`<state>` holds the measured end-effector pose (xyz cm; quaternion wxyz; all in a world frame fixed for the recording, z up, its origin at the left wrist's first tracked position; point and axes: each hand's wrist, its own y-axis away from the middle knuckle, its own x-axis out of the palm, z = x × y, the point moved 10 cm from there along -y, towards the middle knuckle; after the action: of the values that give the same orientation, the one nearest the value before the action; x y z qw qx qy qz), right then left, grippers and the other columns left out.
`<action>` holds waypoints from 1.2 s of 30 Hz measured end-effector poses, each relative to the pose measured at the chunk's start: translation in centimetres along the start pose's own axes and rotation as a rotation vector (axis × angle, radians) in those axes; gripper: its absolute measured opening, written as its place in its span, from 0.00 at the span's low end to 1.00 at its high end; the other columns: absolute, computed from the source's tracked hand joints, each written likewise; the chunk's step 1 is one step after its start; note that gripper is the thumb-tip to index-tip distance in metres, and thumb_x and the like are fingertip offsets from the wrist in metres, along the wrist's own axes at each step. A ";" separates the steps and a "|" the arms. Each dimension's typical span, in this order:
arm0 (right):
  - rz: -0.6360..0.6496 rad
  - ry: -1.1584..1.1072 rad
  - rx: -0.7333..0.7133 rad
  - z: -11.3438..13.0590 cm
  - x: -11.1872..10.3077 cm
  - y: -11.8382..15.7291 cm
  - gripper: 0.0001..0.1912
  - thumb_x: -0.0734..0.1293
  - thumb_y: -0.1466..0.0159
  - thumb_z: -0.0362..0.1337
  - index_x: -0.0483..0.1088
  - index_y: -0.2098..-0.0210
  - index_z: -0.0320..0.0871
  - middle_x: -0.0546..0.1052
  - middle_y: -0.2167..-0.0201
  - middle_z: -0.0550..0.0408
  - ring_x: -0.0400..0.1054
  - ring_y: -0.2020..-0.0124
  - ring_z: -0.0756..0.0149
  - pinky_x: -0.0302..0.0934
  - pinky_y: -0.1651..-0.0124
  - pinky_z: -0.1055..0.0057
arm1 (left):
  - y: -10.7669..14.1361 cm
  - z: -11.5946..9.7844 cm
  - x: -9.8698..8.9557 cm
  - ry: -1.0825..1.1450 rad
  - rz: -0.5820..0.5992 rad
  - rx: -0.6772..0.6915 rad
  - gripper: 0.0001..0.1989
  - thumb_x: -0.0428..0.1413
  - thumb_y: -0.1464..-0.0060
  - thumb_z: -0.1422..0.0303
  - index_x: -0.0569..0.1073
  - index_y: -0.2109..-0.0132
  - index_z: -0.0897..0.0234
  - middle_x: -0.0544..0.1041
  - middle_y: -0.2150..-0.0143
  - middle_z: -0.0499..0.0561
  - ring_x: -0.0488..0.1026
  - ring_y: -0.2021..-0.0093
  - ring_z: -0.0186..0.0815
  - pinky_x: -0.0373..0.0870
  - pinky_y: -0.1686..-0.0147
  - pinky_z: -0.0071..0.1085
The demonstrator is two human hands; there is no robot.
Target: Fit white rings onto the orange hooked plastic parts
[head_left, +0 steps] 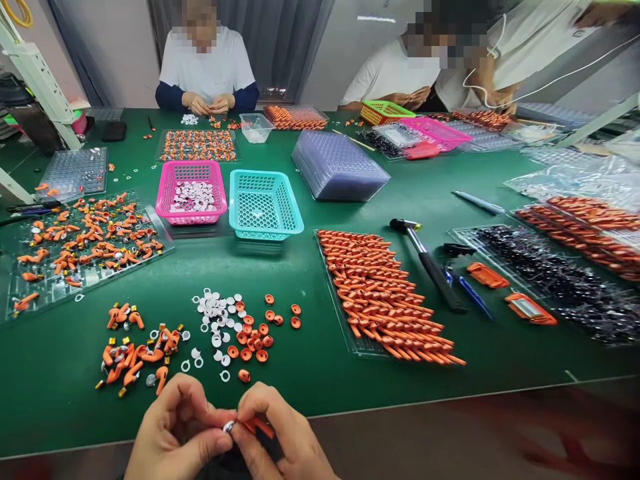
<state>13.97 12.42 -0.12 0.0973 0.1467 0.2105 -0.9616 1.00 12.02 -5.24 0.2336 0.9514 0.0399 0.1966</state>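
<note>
At the table's front edge, my left hand [175,430] pinches a small round silvery-white part [229,427] between thumb and forefinger. My right hand [285,433] is closed on an orange earbud housing [263,427], whose stem sticks out to the right. The two parts meet between my fingertips; whether they are joined is hidden. Just beyond my hands lie orange earbud caps [255,337], a pile of white discs [215,310] and several thin white rings. Left of these is a heap of orange earbud pieces [135,357] with yellowish tabs.
A tray of orange earbud stems [380,293] lies right of centre, beside a hammer [433,267]. Pink [191,219] and teal [266,233] baskets, and stacked clear trays [340,170], stand further back. A loaded tray [165,243] is at left. People work across the table.
</note>
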 end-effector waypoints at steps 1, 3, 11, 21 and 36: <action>-0.007 0.007 -0.010 0.1 0.0 -0.1 0.09 0.61 0.36 0.27 0.61 0.62 0.48 0.68 0.74 0.61 0.63 0.76 0.70 0.59 0.74 0.77 | -0.2 0.3 0.1 0.026 0.008 -0.028 0.24 0.76 0.66 0.66 0.68 0.72 0.63 0.83 0.75 0.47 0.79 0.73 0.31 0.72 0.72 0.20; -0.013 0.015 -0.014 0.1 -0.1 -0.3 0.08 0.62 0.36 0.28 0.62 0.62 0.47 0.68 0.74 0.61 0.64 0.76 0.70 0.60 0.73 0.76 | -0.5 0.8 0.1 0.071 0.010 -0.081 0.26 0.77 0.67 0.67 0.66 0.69 0.62 0.84 0.75 0.47 0.78 0.75 0.30 0.72 0.73 0.22; -0.017 0.037 -0.080 0.8 -0.3 -0.3 0.14 0.65 0.38 0.25 0.66 0.55 0.45 0.75 0.70 0.54 0.69 0.71 0.65 0.66 0.68 0.72 | -1.5 1.8 0.3 0.151 0.090 -0.175 0.28 0.76 0.66 0.68 0.65 0.64 0.61 0.84 0.75 0.48 0.79 0.75 0.30 0.72 0.73 0.21; -0.040 0.011 -0.088 0.7 -0.5 -0.1 0.14 0.67 0.40 0.23 0.69 0.57 0.44 0.73 0.72 0.54 0.68 0.73 0.65 0.65 0.72 0.72 | -1.4 1.9 0.9 0.122 0.171 -0.166 0.27 0.76 0.64 0.66 0.66 0.64 0.62 0.82 0.77 0.45 0.76 0.78 0.28 0.69 0.74 0.21; -0.025 -0.117 -0.012 -0.3 -0.4 0.1 0.08 0.68 0.36 0.31 0.70 0.57 0.45 0.75 0.70 0.55 0.71 0.69 0.65 0.67 0.65 0.73 | 0.3 -2.3 -0.1 -0.270 -0.009 0.234 0.18 0.69 0.54 0.56 0.70 0.66 0.59 0.79 0.75 0.44 0.76 0.71 0.33 0.70 0.67 0.24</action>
<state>14.49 12.47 -0.26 0.0984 0.0870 0.2120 -0.9684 0.03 12.76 -3.27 0.1255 0.9897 0.0352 0.0599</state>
